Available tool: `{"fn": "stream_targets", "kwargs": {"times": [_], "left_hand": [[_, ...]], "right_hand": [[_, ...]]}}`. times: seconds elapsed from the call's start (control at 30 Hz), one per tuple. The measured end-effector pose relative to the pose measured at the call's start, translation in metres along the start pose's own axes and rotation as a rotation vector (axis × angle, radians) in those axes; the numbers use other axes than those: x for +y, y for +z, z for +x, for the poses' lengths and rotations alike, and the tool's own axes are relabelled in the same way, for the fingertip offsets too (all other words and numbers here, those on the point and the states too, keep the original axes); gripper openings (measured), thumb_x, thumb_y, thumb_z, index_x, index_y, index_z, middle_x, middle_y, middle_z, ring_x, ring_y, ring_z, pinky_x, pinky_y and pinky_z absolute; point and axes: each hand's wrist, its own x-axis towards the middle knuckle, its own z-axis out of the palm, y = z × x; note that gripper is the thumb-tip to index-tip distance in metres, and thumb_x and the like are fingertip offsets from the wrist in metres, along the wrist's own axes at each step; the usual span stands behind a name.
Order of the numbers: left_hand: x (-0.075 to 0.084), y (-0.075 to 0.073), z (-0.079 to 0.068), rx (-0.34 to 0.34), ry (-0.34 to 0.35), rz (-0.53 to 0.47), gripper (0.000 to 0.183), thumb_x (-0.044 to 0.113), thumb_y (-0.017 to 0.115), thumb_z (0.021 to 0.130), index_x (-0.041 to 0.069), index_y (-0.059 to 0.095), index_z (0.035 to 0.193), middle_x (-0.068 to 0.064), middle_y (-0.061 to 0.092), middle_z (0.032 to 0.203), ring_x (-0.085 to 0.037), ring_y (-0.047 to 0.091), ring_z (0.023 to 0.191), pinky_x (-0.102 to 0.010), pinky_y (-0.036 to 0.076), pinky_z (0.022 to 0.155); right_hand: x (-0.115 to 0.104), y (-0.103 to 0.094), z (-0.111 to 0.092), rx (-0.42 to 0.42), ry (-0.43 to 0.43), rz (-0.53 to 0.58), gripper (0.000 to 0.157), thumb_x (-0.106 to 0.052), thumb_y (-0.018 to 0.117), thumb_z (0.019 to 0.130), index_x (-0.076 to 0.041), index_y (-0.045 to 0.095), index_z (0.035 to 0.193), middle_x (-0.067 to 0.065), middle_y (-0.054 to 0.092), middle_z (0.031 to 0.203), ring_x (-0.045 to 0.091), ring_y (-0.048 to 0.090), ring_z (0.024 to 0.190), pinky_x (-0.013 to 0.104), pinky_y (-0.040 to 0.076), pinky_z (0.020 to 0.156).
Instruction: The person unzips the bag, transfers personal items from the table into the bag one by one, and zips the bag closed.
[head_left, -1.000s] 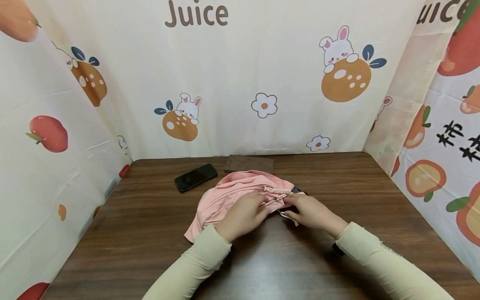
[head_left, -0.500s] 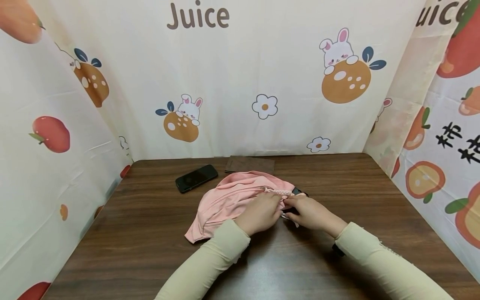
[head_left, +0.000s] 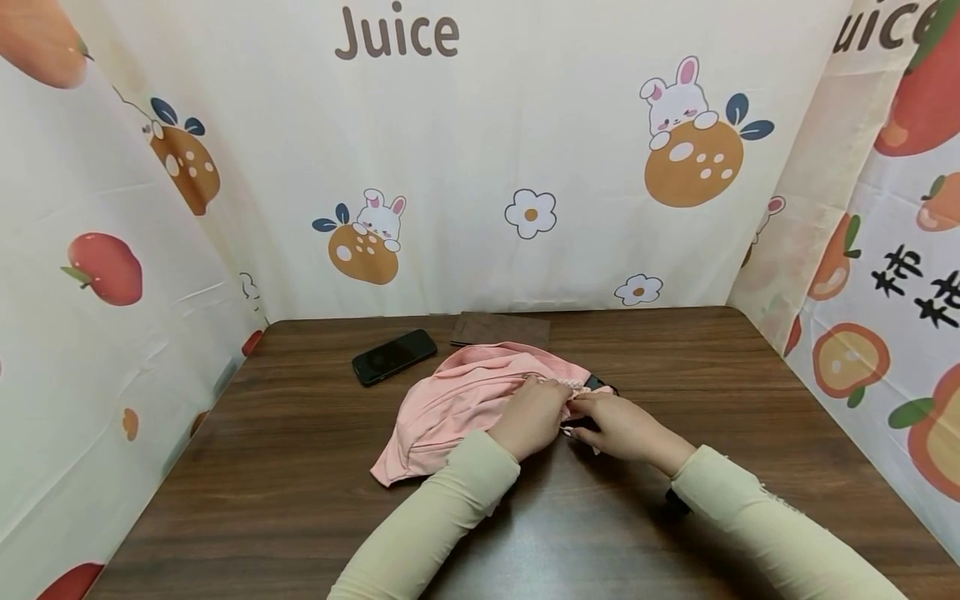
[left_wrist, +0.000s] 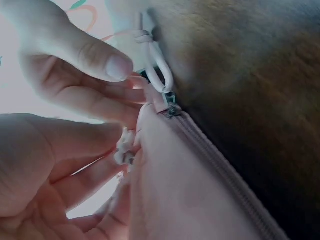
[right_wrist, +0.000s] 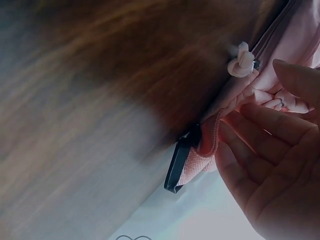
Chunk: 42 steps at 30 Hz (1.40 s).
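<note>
A pink waist bag [head_left: 442, 408] lies on the brown table, its right end between the two hands. My left hand [head_left: 531, 419] reaches over the bag's front and pinches a pale braided cord zipper pull [left_wrist: 125, 150] at the bag's end. Just right of it, my right hand [head_left: 618, 427] holds the narrow end of the bag, fingers against the pink fabric in the right wrist view. Along the bag's edge runs a zipper [left_wrist: 225, 175], with a knotted pull cord [right_wrist: 242, 62] hanging from its slider. A black buckle [right_wrist: 176, 165] sits at the strap end.
Behind the bag's left side lies a black smartphone [head_left: 394, 357]. A flat dark brown wallet-like item [head_left: 502, 327] is behind the bag, partly covered by it. Fruit-printed curtains [head_left: 450, 150] enclose the table's back and sides.
My left hand has moved right along the bag to the braided cord near its right end, now close beside the right hand. The right hand and the bag have barely moved.
</note>
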Motion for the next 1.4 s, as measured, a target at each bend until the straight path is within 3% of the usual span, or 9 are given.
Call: {"fn": "stream_targets", "kwargs": {"times": [0.2, 0.6, 0.83, 1.0, 1.2, 1.4], "left_hand": [[0.002, 0.009, 0.005, 0.051, -0.041, 0.040, 0.006, 0.014, 0.067, 0.087, 0.018, 0.072, 0.086, 0.002, 0.071, 0.082, -0.019, 0.066, 0.081, -0.031, 0.051, 0.078], [0.000, 0.011, 0.004, 0.072, -0.105, -0.014, 0.007, 0.012, 0.066, 0.087, 0.013, 0.072, 0.090, -0.003, 0.070, 0.082, -0.021, 0.066, 0.078, -0.033, 0.053, 0.070], [-0.004, 0.003, 0.002, 0.060, -0.108, -0.103, 0.011, 0.012, 0.064, 0.089, 0.011, 0.073, 0.096, -0.003, 0.071, 0.087, -0.020, 0.068, 0.082, -0.032, 0.053, 0.073], [-0.008, 0.003, 0.002, 0.058, -0.105, -0.208, 0.017, 0.008, 0.065, 0.086, 0.011, 0.074, 0.100, -0.001, 0.073, 0.093, -0.016, 0.069, 0.090, -0.028, 0.052, 0.082], [-0.011, 0.002, 0.003, 0.036, -0.126, -0.250, 0.018, 0.010, 0.066, 0.087, 0.009, 0.073, 0.104, -0.002, 0.073, 0.096, -0.016, 0.067, 0.094, -0.028, 0.052, 0.086], [-0.011, 0.002, 0.004, 0.033, -0.153, -0.242, 0.020, 0.012, 0.068, 0.086, 0.008, 0.073, 0.105, -0.003, 0.072, 0.097, -0.017, 0.067, 0.096, -0.029, 0.051, 0.087]], "right_hand": [[-0.001, 0.001, -0.001, 0.002, -0.005, 0.015, 0.025, -0.015, 0.068, 0.088, -0.005, 0.068, 0.111, 0.005, 0.069, 0.109, 0.016, 0.066, 0.092, 0.040, 0.054, 0.082], [-0.001, 0.003, -0.002, 0.023, 0.013, 0.014, 0.023, -0.017, 0.068, 0.089, -0.008, 0.069, 0.110, 0.003, 0.069, 0.109, 0.016, 0.066, 0.094, 0.040, 0.054, 0.082], [-0.002, 0.000, 0.001, 0.057, 0.052, 0.068, 0.007, -0.016, 0.070, 0.088, -0.016, 0.065, 0.091, -0.009, 0.061, 0.083, 0.007, 0.055, 0.074, 0.031, 0.048, 0.069], [-0.003, 0.000, 0.005, 0.079, 0.092, 0.103, 0.012, -0.016, 0.069, 0.088, -0.018, 0.060, 0.081, -0.010, 0.049, 0.068, 0.004, 0.042, 0.062, 0.024, 0.037, 0.058], [-0.004, 0.000, 0.007, 0.123, 0.109, 0.115, 0.015, -0.014, 0.069, 0.088, -0.017, 0.058, 0.078, -0.008, 0.043, 0.063, 0.005, 0.038, 0.058, 0.022, 0.032, 0.054], [-0.006, -0.001, 0.008, 0.107, 0.121, 0.125, 0.013, -0.015, 0.068, 0.088, -0.017, 0.059, 0.080, -0.008, 0.044, 0.063, 0.005, 0.039, 0.058, 0.023, 0.032, 0.054]]}}
